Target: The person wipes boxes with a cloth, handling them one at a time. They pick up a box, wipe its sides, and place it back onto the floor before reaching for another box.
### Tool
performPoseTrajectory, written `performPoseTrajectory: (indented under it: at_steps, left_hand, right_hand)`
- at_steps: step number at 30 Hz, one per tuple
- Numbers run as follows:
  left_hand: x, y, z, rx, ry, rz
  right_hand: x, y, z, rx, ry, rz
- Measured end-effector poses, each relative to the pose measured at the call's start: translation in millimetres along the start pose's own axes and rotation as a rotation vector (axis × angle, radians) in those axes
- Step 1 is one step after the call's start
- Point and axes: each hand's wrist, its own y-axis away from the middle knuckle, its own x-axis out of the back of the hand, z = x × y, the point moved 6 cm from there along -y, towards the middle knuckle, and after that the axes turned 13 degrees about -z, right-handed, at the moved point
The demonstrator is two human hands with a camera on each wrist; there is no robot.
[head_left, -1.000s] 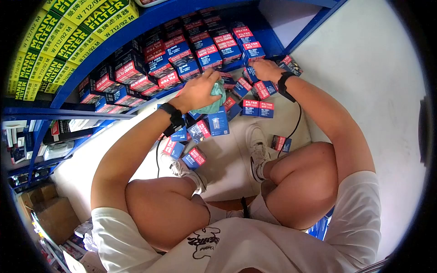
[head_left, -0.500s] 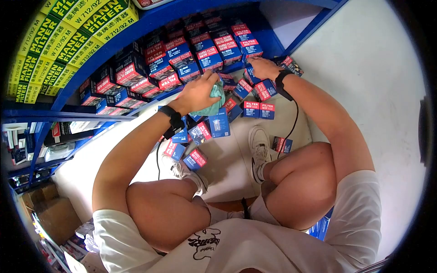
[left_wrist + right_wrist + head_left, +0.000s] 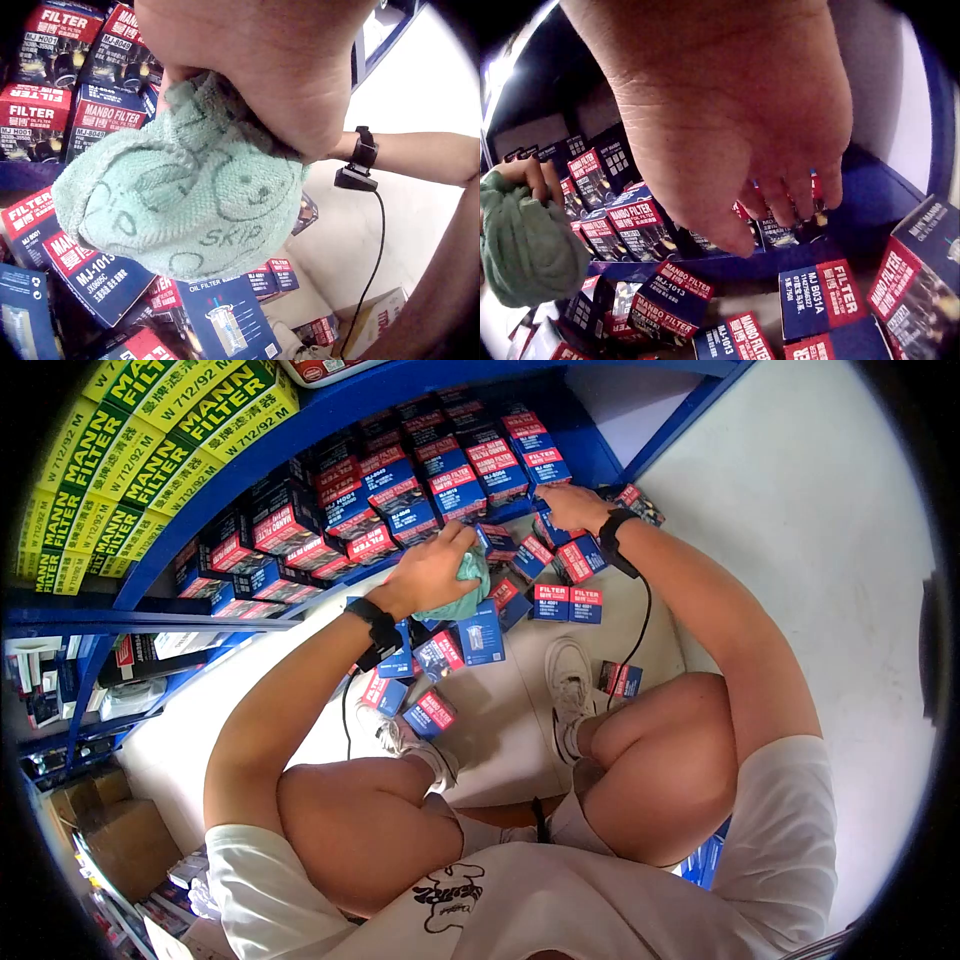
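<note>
My left hand (image 3: 432, 572) grips a bunched green towel (image 3: 180, 187) that hangs below the palm, with "SKIP" lettering on it. It is close to the front of the lower shelf, above a pile of oil filter boxes. My right hand (image 3: 575, 508) reaches to the right end of the shelf row, fingers extended downward and thumb apart in the right wrist view. Its fingertips overlap the front of a red-and-blue filter box (image 3: 545, 465) on the shelf. Below them, a box marked MJ B031A (image 3: 821, 300) lies among the loose boxes.
Rows of filter boxes (image 3: 400, 490) fill the blue shelf (image 3: 590, 450). Yellow-green boxes (image 3: 140, 450) stand on the upper level. Loose boxes lie on the tiled floor (image 3: 500, 730) around the person's shoes (image 3: 568, 680). A white wall (image 3: 800, 560) bounds the right. Cables hang from both wrists.
My right hand has shifted slightly left along the shelf front, its fingers straighter. The left hand has slid a little left and down, still with the towel. The loose boxes look much the same.
</note>
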Motion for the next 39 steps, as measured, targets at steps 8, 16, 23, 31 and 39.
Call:
performPoseTrajectory:
  at_steps: [8, 16, 23, 31, 39]
  left_hand:
    - [-0.5, -0.2, 2.7, 0.008, -0.005, -0.013]
    - [1.2, 1.8, 1.9, 0.032, 0.009, -0.027]
    - [0.1, -0.6, 2.5, 0.025, -0.015, -0.025]
    - [-4.4, 2.9, 8.1, -0.009, -0.015, -0.04]
    - [-8.2, -0.1, 8.1, 0.008, -0.008, -0.075]
  right_hand:
    - [-8.2, -7.5, 14.9, 0.029, 0.0, 0.134]
    - [-7.2, -13.6, 19.1, 0.085, 0.021, 0.167]
    - [-2.4, -5.4, 17.4, 0.066, -0.012, 0.232]
    - [-31.1, 31.2, -12.0, 0.08, -0.012, 0.082]
    - [-95.8, 29.4, 1.2, 0.083, 0.02, -0.093]
